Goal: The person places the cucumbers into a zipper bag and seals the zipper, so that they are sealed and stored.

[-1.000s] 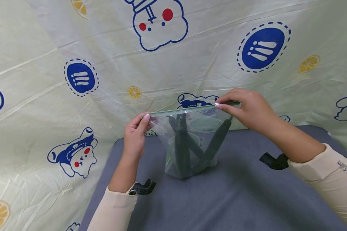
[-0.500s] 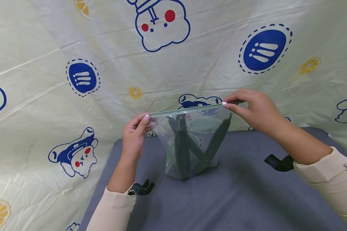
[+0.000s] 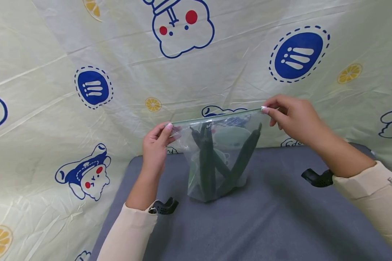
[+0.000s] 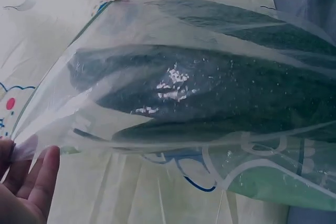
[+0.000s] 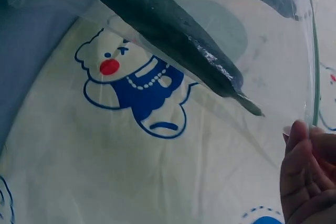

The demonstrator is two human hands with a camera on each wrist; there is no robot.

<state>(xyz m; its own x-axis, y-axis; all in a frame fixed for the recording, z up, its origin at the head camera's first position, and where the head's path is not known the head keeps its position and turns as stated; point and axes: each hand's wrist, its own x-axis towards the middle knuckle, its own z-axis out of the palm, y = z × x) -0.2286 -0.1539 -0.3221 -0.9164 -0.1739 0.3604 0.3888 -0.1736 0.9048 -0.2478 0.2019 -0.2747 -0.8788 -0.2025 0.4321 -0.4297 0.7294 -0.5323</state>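
A clear zip bag (image 3: 189, 163) with a green zip edge stands upright, its bottom on the grey surface. Inside it several dark green cucumbers (image 3: 245, 156) lean at different angles; one cucumber (image 5: 173, 30) shows its stem end in the right wrist view. With thumb and fingers, my left hand (image 3: 155, 146) pinches the bag's upper left corner. My right hand (image 3: 297, 117) pinches the white slider (image 3: 264, 108) at the right end of the zip. Between both hands the top edge is stretched taut, rising slightly to the right. In the left wrist view, the cucumbers (image 4: 210, 93) look large behind the plastic.
A grey cloth-covered table (image 3: 241, 232) lies under the bag. Behind it hangs a pale sheet (image 3: 124, 54) printed with cartoon figures and orange slices. Dark curved camera mounts (image 3: 164, 206) stick out from both wrists.
My right hand has moved right along the zip with the white slider to the bag's right end. Both hands then rose slightly, lifting the top edge.
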